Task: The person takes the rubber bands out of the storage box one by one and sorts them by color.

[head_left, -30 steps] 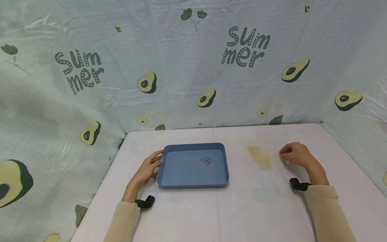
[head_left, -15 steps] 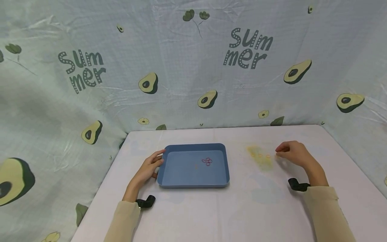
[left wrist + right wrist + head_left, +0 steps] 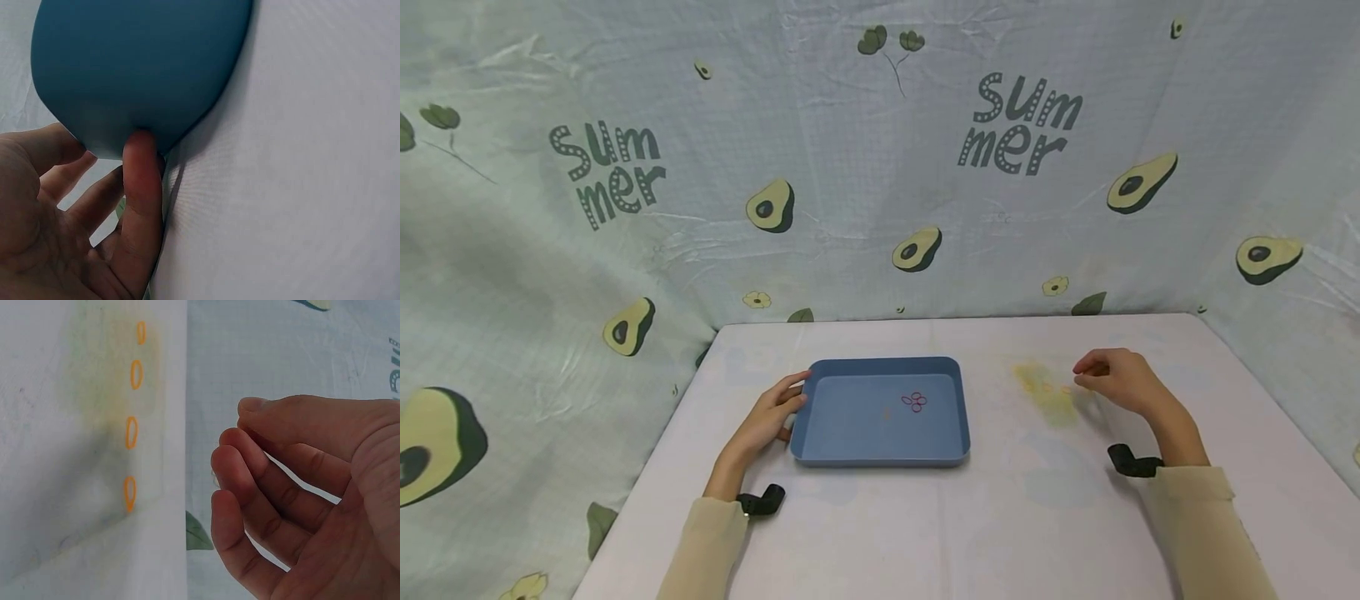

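Observation:
A blue rectangular tray lies on the table. My left hand holds it at the left edge. In the left wrist view, the thumb presses on the outer wall of the tray, with other fingers at the rim. Inside the tray is a cluster of small red loops, like rubber bands. My right hand hovers over the right of the table with bent fingers, nothing visible in them. Several orange loops lie in a row on the cloth beside the right hand.
A white cloth with a yellow printed patch covers the table. Behind and at the sides hangs a pale curtain with avocado prints. Each wrist wears a black camera.
My right hand has lifted off the orange loop it was touching at the row's right end and moved slightly left. The left hand and tray stay put; the view has shifted slightly.

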A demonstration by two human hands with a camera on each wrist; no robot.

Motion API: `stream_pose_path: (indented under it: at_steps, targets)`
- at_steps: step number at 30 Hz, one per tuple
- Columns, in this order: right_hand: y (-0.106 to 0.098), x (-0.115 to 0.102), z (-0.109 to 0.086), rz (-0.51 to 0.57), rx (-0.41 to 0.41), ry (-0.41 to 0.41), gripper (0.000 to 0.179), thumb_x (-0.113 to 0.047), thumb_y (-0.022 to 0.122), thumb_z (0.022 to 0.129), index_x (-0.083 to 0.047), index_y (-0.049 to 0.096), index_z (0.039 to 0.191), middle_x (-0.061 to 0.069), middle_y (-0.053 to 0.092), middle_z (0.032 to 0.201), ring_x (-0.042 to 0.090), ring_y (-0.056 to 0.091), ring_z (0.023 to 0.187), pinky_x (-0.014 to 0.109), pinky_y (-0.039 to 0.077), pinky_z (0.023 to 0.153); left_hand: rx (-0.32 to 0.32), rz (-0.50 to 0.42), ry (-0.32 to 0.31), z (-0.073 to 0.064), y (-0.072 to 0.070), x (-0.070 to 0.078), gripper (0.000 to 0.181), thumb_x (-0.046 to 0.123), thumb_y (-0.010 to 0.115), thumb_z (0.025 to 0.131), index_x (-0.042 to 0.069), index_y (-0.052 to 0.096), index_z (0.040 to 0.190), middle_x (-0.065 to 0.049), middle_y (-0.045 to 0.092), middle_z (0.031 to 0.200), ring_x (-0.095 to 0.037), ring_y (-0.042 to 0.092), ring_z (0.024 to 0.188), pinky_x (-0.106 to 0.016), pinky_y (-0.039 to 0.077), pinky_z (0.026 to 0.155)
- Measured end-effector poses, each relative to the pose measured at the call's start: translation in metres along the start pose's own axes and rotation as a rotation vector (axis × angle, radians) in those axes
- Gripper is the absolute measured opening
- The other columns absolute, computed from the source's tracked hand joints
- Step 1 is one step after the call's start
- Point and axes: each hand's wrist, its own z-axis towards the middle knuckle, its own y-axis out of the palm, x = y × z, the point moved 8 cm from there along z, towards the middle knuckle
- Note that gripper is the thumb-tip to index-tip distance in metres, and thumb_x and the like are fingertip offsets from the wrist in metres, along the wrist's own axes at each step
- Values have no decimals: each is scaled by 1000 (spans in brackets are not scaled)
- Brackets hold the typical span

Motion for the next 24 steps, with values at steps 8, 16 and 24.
stream_pose_path:
  at_steps: [8,16,24]
  targets:
    - [4,-11,3,35,-15,-24,21,-19,70,97,-1,73,107,9,73,95,20,66,85,33,52,73,9,5,-7,-1,-1,-1,52,23,51,110,22,40,160,-24,40,162,-44,56,133,-36,58,62]
    - [11,-23,7,45,-25,-68,21,-19,69,98,-1,73,109,7,74,95,17,66,86,34,53,74,15,19,-9,1,0,0,52,22,51,109,20,39,160,-25,41,162,-43,57,130,-36,58,61]
    - [18,-39,12,52,-21,-123,16,-17,70,97,-4,75,105,4,73,93,15,64,85,34,52,73,33,34,-14,1,-2,0,52,22,52,109,21,40,160,-25,42,161,-42,57,130,-36,57,61]
